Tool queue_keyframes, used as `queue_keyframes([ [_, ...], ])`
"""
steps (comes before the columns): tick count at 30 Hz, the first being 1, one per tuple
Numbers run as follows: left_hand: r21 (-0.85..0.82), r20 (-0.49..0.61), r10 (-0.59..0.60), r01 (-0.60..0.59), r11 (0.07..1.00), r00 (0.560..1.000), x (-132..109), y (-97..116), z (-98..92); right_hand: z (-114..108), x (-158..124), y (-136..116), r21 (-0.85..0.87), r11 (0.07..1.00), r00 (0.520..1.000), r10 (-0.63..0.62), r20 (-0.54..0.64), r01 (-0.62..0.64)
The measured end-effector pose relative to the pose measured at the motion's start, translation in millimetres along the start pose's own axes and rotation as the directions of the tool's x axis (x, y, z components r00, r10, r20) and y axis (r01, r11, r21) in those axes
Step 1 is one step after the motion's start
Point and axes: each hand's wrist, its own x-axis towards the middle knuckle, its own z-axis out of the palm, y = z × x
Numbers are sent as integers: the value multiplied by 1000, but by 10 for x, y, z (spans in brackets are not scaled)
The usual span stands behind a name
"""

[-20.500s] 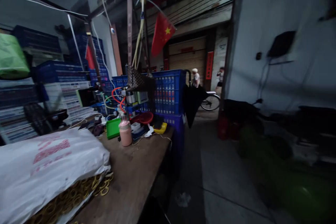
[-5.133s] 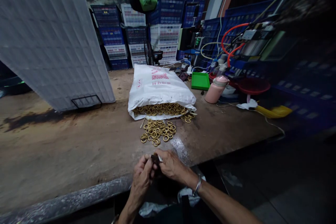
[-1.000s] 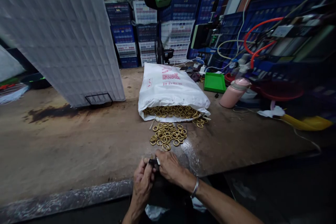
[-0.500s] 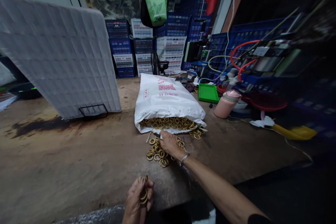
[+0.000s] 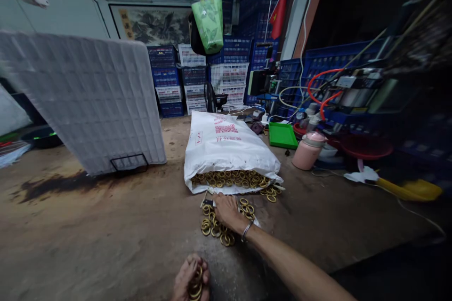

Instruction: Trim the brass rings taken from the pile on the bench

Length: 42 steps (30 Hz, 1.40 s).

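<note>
Several brass-coloured rings (image 5: 196,284) sit in my left hand (image 5: 187,275), which is closed around them at the bottom of the view. My right hand (image 5: 228,209) reaches down over a loose pile of the same rings (image 5: 226,237) on the table, its fingers curled and partly hidden. By its fingertips is a small dark piece with a white part (image 5: 209,202), whose kind I cannot make out. Just beyond lies a white woven sack (image 5: 229,148) with red print, its mouth facing me and full of rings (image 5: 229,178). A few rings (image 5: 271,195) have spilled at its right corner.
A large pale quilted panel (image 5: 95,103) stands at left in a black wire holder (image 5: 129,163). To the right are a green tray (image 5: 283,135), a pink bottle (image 5: 308,151) and a yellow scoop (image 5: 409,189). Stacked crates (image 5: 229,75) fill the back.
The camera view has tilted up, so the scene sits lower in the picture. My right hand stays over the pile near the sack's mouth. My left hand still holds rings.
</note>
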Motion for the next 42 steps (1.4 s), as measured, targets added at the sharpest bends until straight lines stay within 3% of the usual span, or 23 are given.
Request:
queue_keyframes([
  [10,47,-29,76,-74,996,997,-57,-4,65,92,-67,-98,51,996,997,-78,19,77],
  [16,40,-72,111,-108,993,991,-140,29,172,-130,-176,-116,189,960,976,-192,-100,208],
  [20,132,-62,192,-182,974,980,-141,14,226,-295,-348,-114,329,904,961,-251,-112,274],
  [25,361,-99,351,-295,885,931,-92,-2,300,-332,-615,-146,502,832,970,-234,-71,238],
  [29,488,-54,392,-318,813,918,-73,-24,332,-322,-798,-199,571,788,970,-236,-62,228],
  [37,570,-29,465,-367,735,885,-166,-60,344,-282,-948,-274,773,629,989,-149,20,79],
  [42,640,93,540,-466,611,836,-219,-23,348,-317,-979,-267,725,660,973,-221,-63,197],
])
